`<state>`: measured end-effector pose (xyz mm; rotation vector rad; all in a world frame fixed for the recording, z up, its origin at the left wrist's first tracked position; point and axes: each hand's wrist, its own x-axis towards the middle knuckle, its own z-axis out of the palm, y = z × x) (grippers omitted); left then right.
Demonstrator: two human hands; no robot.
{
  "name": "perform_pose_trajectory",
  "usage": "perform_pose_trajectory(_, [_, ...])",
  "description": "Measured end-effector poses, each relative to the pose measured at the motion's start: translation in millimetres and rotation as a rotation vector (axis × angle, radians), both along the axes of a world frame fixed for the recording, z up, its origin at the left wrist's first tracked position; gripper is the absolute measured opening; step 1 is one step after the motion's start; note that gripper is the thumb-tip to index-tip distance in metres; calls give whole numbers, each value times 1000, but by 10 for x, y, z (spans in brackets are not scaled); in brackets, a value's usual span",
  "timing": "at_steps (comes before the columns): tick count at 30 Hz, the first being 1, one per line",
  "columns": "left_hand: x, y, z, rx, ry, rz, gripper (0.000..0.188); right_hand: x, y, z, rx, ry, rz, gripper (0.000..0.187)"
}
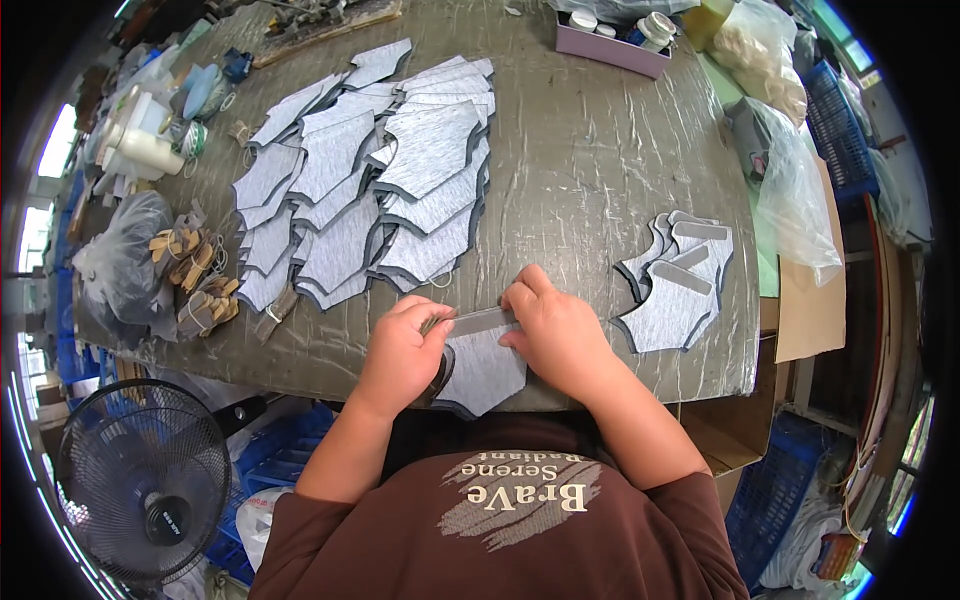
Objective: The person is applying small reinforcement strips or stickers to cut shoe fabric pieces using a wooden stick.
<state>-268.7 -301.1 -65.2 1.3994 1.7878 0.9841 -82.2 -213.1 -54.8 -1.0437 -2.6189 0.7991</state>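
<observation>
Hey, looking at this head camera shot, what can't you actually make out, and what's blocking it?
All in the head view:
- Underside of the held grey piece: turned away from the camera.
- Left hand: some fingertips hidden behind the hand itself and the piece.
- Lower layers of the large stack: covered by overlapping pieces on top.
- Contents of the dark-looking plastic bag: obscured by crinkled plastic.

Black fan (142,480) near the worktop (580,160)
A purple tray (612,52) holds bottles (656,30); a blue crate (838,130) stands right

Workshop, worktable (590,170), stacked cutouts (425,150), crates (838,128)
</observation>
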Motion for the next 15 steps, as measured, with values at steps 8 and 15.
perform_pose_trajectory(8, [-24,25,-41,8,2,-38,12,27,-36,30,-62,75,-57,28])
perform_pose_trajectory(15, [-85,295,103,-254,-71,-149,14,93,-236,-175,359,231,14,7])
